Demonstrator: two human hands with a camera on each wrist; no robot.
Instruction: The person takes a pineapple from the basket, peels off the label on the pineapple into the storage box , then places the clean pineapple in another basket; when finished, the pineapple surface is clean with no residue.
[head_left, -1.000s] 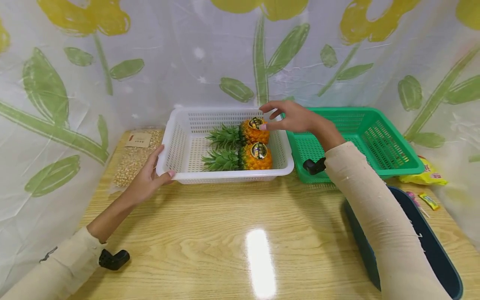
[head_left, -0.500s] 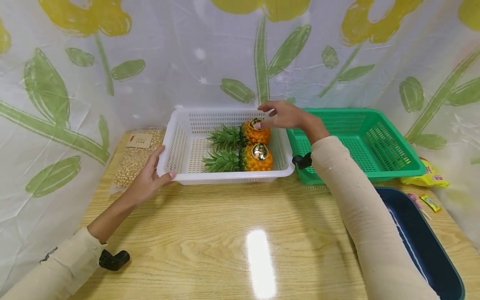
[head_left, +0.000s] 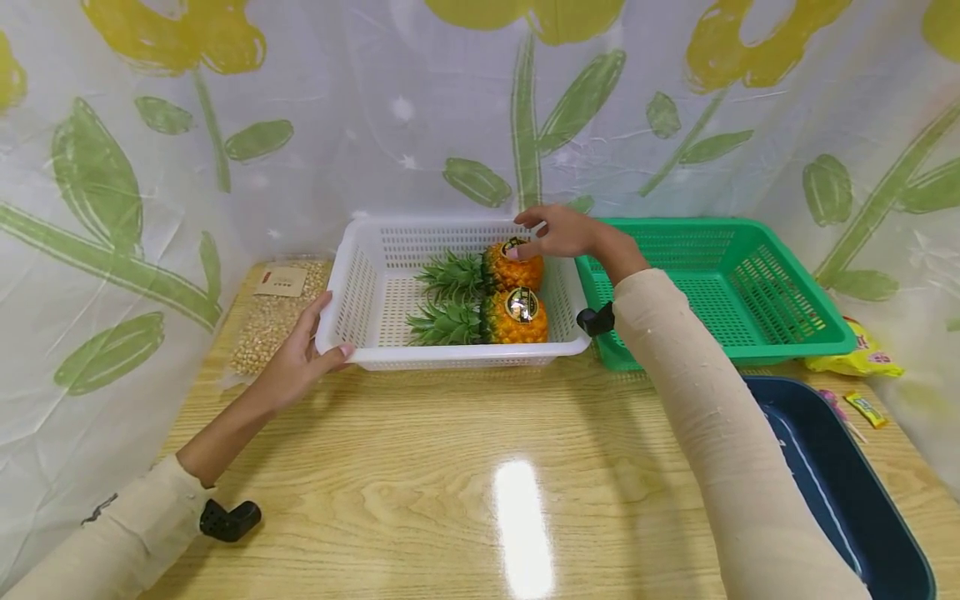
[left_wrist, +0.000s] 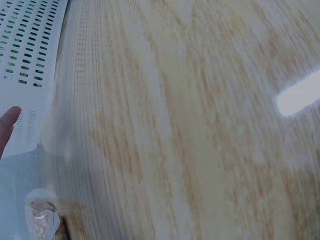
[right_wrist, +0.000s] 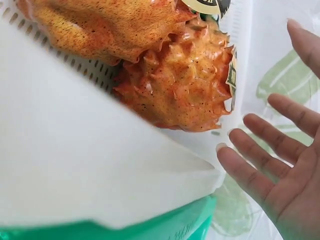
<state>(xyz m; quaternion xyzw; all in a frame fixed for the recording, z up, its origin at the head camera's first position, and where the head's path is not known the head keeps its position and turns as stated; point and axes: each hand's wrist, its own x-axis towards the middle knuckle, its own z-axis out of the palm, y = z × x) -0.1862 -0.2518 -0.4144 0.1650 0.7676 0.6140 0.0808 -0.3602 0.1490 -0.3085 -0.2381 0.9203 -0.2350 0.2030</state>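
In the head view, two small orange pineapples with green crowns, the far one and the near one, lie side by side in the right half of a white perforated basket. Their crowns point left, and each bears a black-and-gold label. My left hand holds the basket's front-left corner, thumb on the front rim and fingers along the left side. Over the far pineapple, my right hand hovers near the basket's back-right rim. The right wrist view shows its fingers spread and holding nothing, beside the far pineapple's base.
Right of the white basket stands a green basket. A dark blue tub lies nearer, partly behind my right sleeve. Candies and a yellow packet sit by the right edge. A clear bag of kernels is at left.
My right hand and forearm have shifted left, closer over the far pineapple, baring more of the blue tub. The left hand, basket and pineapples look unmoved.
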